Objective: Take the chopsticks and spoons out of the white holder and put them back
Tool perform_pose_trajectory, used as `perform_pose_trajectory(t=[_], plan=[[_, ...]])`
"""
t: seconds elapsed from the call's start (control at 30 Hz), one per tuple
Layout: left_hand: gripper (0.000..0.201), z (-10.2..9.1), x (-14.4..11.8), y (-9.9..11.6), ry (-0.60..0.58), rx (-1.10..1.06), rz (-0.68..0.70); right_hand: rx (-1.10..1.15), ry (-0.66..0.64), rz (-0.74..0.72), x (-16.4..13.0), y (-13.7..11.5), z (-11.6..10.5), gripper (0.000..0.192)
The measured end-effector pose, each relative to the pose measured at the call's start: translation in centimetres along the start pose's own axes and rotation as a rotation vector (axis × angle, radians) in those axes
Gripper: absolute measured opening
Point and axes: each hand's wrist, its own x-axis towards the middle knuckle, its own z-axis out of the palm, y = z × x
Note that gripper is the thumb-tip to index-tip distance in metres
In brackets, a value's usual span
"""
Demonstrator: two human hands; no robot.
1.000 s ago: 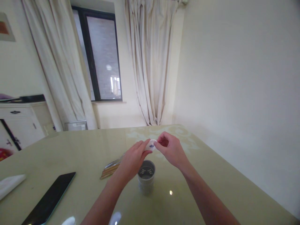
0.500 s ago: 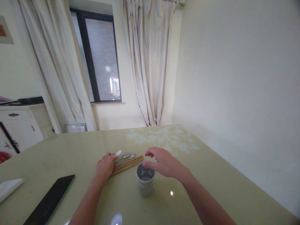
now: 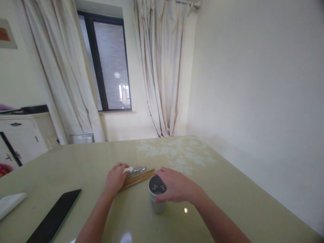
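A grey cylindrical utensil holder [image 3: 157,202], with small holes in its dark bottom, stands upright on the table. My right hand [image 3: 177,186] is closed round its upper right side, thumb on the near side and fingers at the far rim. To the left, my left hand [image 3: 116,178] has its fingers bent over a white spoon [image 3: 128,169], most of which is hidden. Beside that spoon lie metal spoons [image 3: 138,169]. A bundle of wooden chopsticks [image 3: 139,179] lies just in front of them, its left end beneath or beside my left hand.
A black flat slab [image 3: 54,216] lies on the near left of the glossy green table [image 3: 131,216]. Something white and folded [image 3: 11,204] is at the left edge. A wall [image 3: 253,101] runs along the table's right side, and curtains [image 3: 162,74] hang behind.
My right hand has come down from above the holder's rim and closed on its side. The white spoon under my left hand sits slightly lower. The holder has barely moved.
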Motion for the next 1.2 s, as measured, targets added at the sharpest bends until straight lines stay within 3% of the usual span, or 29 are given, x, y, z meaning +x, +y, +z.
perform_pose_trajectory(t=[0.1, 0.27, 0.57, 0.67, 0.73, 0.8, 0.9, 1.0, 1.1, 1.2], plan=[[0.017, -0.5, 0.1, 2.1, -0.081, -0.112, 0.104, -0.044, 0.028, 0.061, 0.2, 0.3, 0.0, 0.047], [0.005, 0.1, -0.2, 4.7, -0.202, -0.15, 0.185, -0.122, 0.081, 0.189, 0.3, 0.9, -0.4, 0.054], [0.006, 0.8, -0.7, 4.9, -0.277, -0.124, 0.137, -0.117, 0.077, 0.169, 0.1, 1.3, -0.4, 0.058], [0.006, 0.4, -0.8, 5.2, -0.282, -0.113, 0.149, -0.076, 0.085, 0.159, 0.0, 1.4, -0.6, 0.068], [0.01, -0.9, -0.9, 5.6, -0.237, -0.123, 0.156, -0.034, 0.162, 0.148, 0.0, 1.5, -0.9, 0.072], [0.017, -3.0, -1.0, 6.2, -0.14, -0.22, 0.161, 0.02, 0.296, 0.132, 0.1, 1.4, -1.3, 0.059], [0.028, -6.9, -1.8, 8.0, -0.002, -0.614, 0.232, 0.182, 0.511, 0.072, 0.5, 0.6, -1.7, 0.03], [0.03, -9.7, -3.2, 10.4, 0.109, -0.941, 0.35, 0.492, 0.635, -0.032, 0.9, -0.5, -1.9, 0.026], [0.023, -10.6, -4.6, 12.8, 0.176, -1.006, 0.407, 0.748, 0.647, -0.151, 0.8, -1.3, -2.0, 0.022], [0.02, -10.6, -5.5, 14.1, 0.185, -1.084, 0.396, 0.848, 0.667, -0.212, 0.5, -1.5, -2.3, 0.017]])
